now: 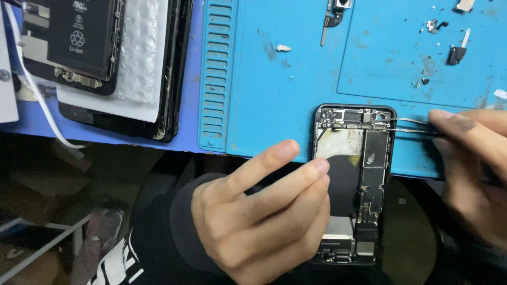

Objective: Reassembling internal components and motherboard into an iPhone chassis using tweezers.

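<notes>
An opened black phone [364,174] lies with its circuit boards showing, its top end on the blue work mat [296,95] and its lower end past the mat's near edge. My left hand [259,211] holds the phone by its left side, fingers stretched across it. My right hand [470,163] grips metal tweezers [412,125], whose tips reach a small part at the phone's top right corner.
A stack of opened phones with a black battery [79,37] and bubble wrap lies at the upper left, beside a white cable [37,95]. Small loose parts and screws [438,31] are scattered on the mat's far right. The mat's left edge has ribbed slots [216,74].
</notes>
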